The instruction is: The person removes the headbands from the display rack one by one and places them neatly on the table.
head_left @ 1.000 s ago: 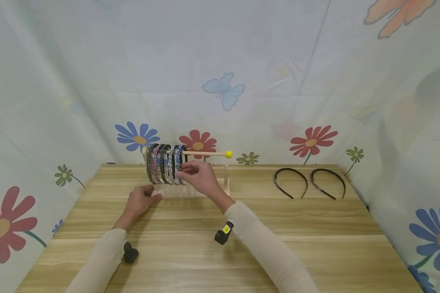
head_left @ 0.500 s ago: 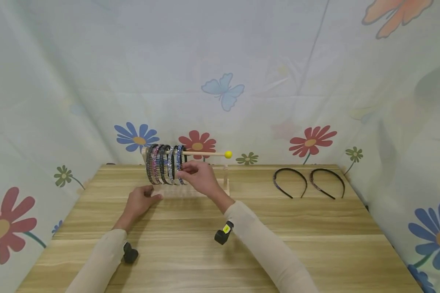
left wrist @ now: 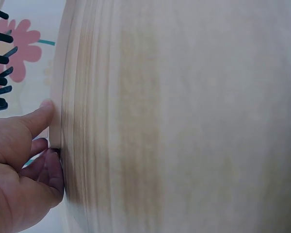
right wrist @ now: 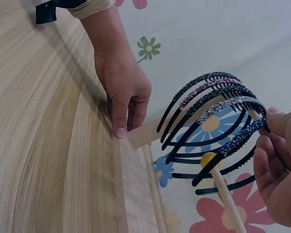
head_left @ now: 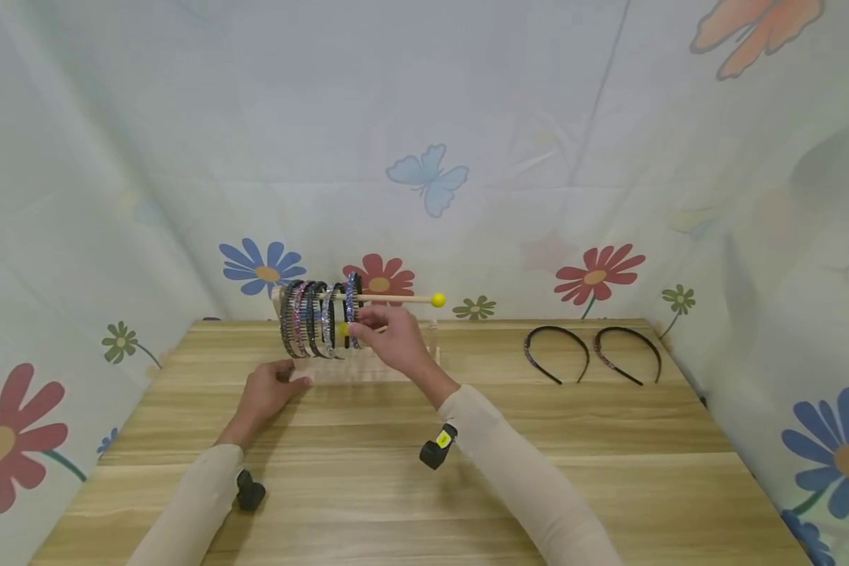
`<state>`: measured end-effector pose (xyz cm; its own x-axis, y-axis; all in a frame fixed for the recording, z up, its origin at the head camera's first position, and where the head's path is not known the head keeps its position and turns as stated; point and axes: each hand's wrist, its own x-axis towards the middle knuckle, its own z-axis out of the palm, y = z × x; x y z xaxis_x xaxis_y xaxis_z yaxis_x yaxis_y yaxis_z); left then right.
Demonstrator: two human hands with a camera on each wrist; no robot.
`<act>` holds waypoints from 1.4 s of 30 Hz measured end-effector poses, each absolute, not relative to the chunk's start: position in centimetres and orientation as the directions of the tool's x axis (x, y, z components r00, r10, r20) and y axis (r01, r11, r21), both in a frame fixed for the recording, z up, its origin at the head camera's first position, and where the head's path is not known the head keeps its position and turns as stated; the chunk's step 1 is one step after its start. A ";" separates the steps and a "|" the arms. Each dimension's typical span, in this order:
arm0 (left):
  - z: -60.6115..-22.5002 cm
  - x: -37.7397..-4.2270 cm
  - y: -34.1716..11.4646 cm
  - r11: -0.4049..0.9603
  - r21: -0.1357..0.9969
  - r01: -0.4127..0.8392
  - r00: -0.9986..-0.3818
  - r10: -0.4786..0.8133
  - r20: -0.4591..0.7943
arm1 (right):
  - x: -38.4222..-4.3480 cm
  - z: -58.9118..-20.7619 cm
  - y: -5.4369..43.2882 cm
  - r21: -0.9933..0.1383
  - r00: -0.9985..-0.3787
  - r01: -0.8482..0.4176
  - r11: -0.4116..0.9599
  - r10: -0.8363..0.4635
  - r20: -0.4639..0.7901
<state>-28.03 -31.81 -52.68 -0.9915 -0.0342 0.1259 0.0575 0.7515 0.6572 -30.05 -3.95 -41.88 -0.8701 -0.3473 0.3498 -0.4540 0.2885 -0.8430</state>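
Observation:
In the head view a wooden stand carries several glittery toothed headbands [head_left: 300, 314], bunched at the left of its upper rod [head_left: 403, 299], which ends in a yellow ball [head_left: 439, 299]. My right hand [head_left: 396, 338] pinches a blue glitter headband [right wrist: 237, 141], the rightmost of them, between thumb and fingers; it still loops over the rod, a small gap from a silver one [head_left: 328, 314]. Low at the stand's left end, my left hand [head_left: 269, 389] grips the corner of the base [right wrist: 136, 194], thumb on the near side and fingers behind.
Two more dark headbands, one with blue glitter [head_left: 529, 358] and one with pinkish glitter [head_left: 604, 360], lie on the right of the wood-grain table [head_left: 368, 503]. A second yellow ball [right wrist: 211, 160] tips a lower rod among the headbands. A flower-printed curtain [head_left: 311, 118] hangs behind.
My right hand has shifted the blue headband slightly right and up, away from the silver one, and the second yellow ball shows more. The left hand keeps its place on the base.

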 end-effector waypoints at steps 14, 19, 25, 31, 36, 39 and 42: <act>-53.1 -28.5 -32.0 0.743 0.663 0.092 -0.988 -0.016 0.156 | -29.6 -39.8 -2.7 -0.841 -0.865 -0.470 0.268 -0.331 0.378; -53.1 -28.5 -32.0 0.739 0.665 0.105 -0.986 -0.011 0.167 | -29.8 -39.5 -2.3 -0.845 -0.863 -0.469 0.257 -0.334 0.378; -53.0 -28.4 -32.0 0.745 0.659 0.102 -0.986 -0.012 0.166 | -30.1 -39.4 -1.8 -0.826 -0.858 -0.489 0.280 -0.327 0.397; -52.9 -28.4 -31.9 0.747 0.659 0.083 -0.989 -0.019 0.146 | -30.4 -39.1 -1.1 -0.813 -0.853 -0.504 0.293 -0.317 0.414; -53.0 -28.5 -31.8 0.751 0.655 0.078 -0.989 -0.022 0.143 | -30.4 -38.7 -0.2 -0.811 -0.848 -0.513 0.282 -0.311 0.429; -53.1 -28.5 -31.7 0.753 0.653 0.081 -0.989 -0.020 0.146 | -30.5 -38.5 0.5 -0.804 -0.840 -0.528 0.274 -0.309 0.447; -53.1 -28.5 -31.7 0.750 0.657 0.079 -0.989 -0.024 0.146 | -30.7 -38.4 1.1 -0.796 -0.837 -0.535 0.282 -0.303 0.455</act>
